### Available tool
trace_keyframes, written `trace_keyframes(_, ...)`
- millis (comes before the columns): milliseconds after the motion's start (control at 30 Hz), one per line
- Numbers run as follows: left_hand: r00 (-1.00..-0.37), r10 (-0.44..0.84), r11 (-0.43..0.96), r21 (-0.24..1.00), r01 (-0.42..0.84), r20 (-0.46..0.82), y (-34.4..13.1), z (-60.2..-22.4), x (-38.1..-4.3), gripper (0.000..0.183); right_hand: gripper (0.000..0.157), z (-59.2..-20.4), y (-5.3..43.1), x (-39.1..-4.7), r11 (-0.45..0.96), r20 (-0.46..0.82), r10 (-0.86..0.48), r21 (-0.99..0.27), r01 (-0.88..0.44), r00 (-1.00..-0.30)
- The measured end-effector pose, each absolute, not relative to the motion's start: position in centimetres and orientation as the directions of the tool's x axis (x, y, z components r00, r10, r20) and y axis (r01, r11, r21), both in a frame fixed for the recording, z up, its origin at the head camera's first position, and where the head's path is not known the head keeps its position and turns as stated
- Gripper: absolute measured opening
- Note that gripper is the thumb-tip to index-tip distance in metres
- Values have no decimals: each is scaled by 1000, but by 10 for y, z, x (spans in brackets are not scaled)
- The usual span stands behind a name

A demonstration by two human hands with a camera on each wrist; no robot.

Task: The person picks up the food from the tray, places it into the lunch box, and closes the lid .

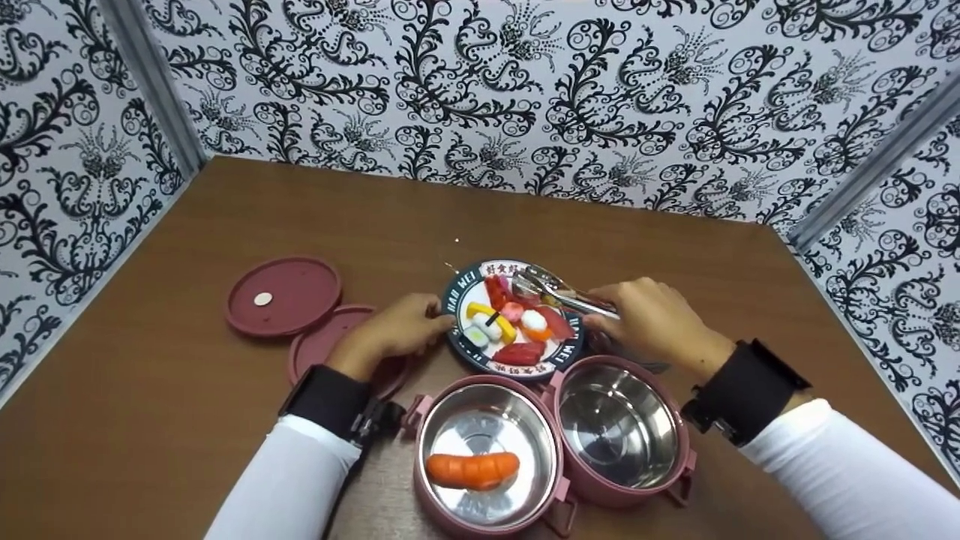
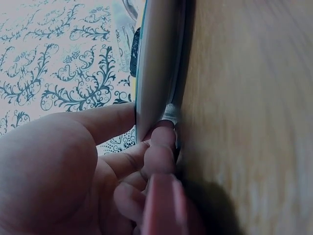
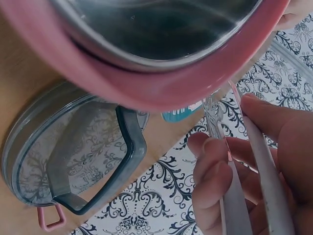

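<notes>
Plate (image 1: 519,370), round with a dark lettered rim and carrying sushi-shaped pieces (image 1: 512,312), sits on a brown table (image 1: 150,450), just beyond two pots. From my remote post I see the left hand (image 1: 405,330) pinching its left edge, thumb on the upper face, fingers beneath. The right hand (image 1: 646,319) grips metal tongs (image 1: 589,304), their tips over the plate's far side; I cannot tell whether they hold a piece. The left pot (image 1: 481,431) contains an orange, ridged piece (image 1: 472,470); the right pot (image 1: 611,431) stands beside it. Two overlapping pink lids (image 1: 289,300) lie at left.
</notes>
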State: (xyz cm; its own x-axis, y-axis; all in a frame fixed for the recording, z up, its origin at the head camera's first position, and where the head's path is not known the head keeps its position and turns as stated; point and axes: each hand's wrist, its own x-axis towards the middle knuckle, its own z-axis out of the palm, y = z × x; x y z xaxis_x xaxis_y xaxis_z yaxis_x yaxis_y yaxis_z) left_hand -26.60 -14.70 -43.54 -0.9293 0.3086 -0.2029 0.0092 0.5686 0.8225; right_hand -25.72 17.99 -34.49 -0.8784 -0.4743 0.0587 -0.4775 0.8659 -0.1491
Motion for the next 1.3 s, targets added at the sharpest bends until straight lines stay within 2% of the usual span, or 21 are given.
trace_keyframes(333,-927,317,588,808,28,-199,-146,-432,-267,22,46,-341,187,-252,850,105,-491,-162,-502,-865)
trace_keyframes(533,-927,331,585,809,55,-176,-147,-430,-268,22,46,-328,188,-240,822,193,-524,-142,-552,-830)
trace_keyframes(833,-926,335,581,812,58,-173,-147,-430,-270,22,47,-321,191,-197,741,326,-579,-171,-649,-747)
trace_keyframes(1067,-926,338,558,829,52,-169,-149,-434,-269,22,45,-318,193,-163,680,309,-629,-227,-697,-714)
trace_keyframes(1300,-925,334,575,817,47,-182,-149,-436,-267,22,42,-321,196,-136,577,286,-733,-218,-787,-617)
